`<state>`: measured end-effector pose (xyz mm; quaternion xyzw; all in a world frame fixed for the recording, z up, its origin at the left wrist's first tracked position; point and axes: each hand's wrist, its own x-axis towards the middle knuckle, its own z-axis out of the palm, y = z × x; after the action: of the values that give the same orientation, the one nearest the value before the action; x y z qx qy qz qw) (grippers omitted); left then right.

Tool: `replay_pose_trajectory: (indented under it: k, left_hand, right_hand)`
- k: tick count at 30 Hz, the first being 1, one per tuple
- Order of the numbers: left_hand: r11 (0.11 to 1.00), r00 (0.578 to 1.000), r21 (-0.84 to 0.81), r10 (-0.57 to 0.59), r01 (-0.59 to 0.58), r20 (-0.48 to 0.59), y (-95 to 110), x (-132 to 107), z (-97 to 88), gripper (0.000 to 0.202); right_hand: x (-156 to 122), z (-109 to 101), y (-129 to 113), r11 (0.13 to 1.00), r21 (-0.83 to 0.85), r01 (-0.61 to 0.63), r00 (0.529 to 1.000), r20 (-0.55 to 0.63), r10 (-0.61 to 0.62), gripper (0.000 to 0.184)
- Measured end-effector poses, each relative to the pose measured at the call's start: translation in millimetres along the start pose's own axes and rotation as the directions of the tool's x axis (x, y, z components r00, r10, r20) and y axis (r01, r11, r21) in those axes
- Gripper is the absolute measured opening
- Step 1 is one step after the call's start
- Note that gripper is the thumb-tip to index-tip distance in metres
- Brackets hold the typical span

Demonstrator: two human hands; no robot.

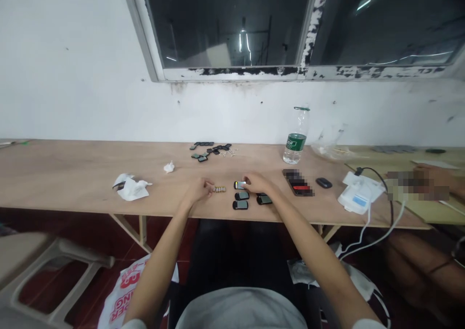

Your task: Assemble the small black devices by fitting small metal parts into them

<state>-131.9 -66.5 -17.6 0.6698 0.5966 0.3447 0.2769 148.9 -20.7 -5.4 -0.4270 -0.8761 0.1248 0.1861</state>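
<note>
My left hand (200, 190) rests on the table, its fingers drawn together at the left end of a short row of small gold-and-silver pieces (220, 189). What its fingertips pinch is too small to make out. To the right, my right hand (256, 181) has its fingers closed on the right end of a small black oblong device (239, 185) with a bright face and a yellow spot. Two similar black devices with grey faces, a middle one (241, 196) and a nearer one (240, 205), lie below it. Another grey-faced device (264, 200) lies beneath my right wrist, partly hidden.
Several more devices (202, 158) and scattered white bits (228, 151) lie farther back. Crumpled tissues (132, 188) are at left. On the right are a water bottle (295, 145), phone (298, 182), black oval object (324, 182), cabled white box (359, 193) and another person's hand (428, 179).
</note>
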Motion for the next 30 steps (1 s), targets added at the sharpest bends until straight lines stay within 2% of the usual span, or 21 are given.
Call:
replay_pose_trajectory:
  k: [4, 8, 11, 14, 17, 23, 27, 30]
  left_hand:
    - [0.999, 1.0, 0.033, 0.02, -0.021, 0.019, -3, 1, -2.2, 0.025]
    - [1.0, 0.999, 0.007, 0.024, -0.024, 0.047, -1, 2, -5.0, 0.028]
    - [1.0, 0.998, -0.007, 0.018, -0.017, 0.068, 2, 1, -5.5, 0.033]
    - [1.0, 0.999, 0.019, 0.017, -0.018, 0.038, 3, -1, -5.4, 0.042]
    - [0.998, 1.0, 0.059, 0.012, -0.013, 0.018, 2, -1, -4.9, 0.046]
    - [0.997, 1.0, 0.075, 0.003, -0.002, -0.006, -1, -2, -4.7, 0.04]
    - [0.995, 0.999, 0.08, 0.052, -0.053, 0.003, 3, -1, -7.7, 0.032]
    - [0.982, 0.984, 0.11, 0.163, -0.154, -0.071, 16, -5, -9.2, 0.035]
  right_hand:
    - [-12, 1, -1, 0.99, 0.135, 0.041, 0.991, -0.128, -0.023, 0.006]
    - [-33, 0, -7, 0.947, 0.317, 0.057, 0.968, -0.251, 0.026, 0.01]
    - [-51, -2, -12, 0.918, 0.391, 0.068, 0.951, -0.304, 0.059, 0.012]
    - [-65, -3, -15, 0.904, 0.424, 0.064, 0.935, -0.341, 0.094, 0.016]
    - [-72, -3, -15, 0.873, 0.484, 0.059, 0.925, -0.356, 0.135, 0.021]
    - [-72, -2, -16, 0.812, 0.581, 0.064, 0.914, -0.36, 0.186, 0.025]
    - [-71, -2, -20, 0.781, 0.622, 0.052, 0.918, -0.338, 0.208, 0.028]
    - [-70, -1, -25, 0.753, 0.655, 0.061, 0.928, -0.315, 0.198, 0.029]
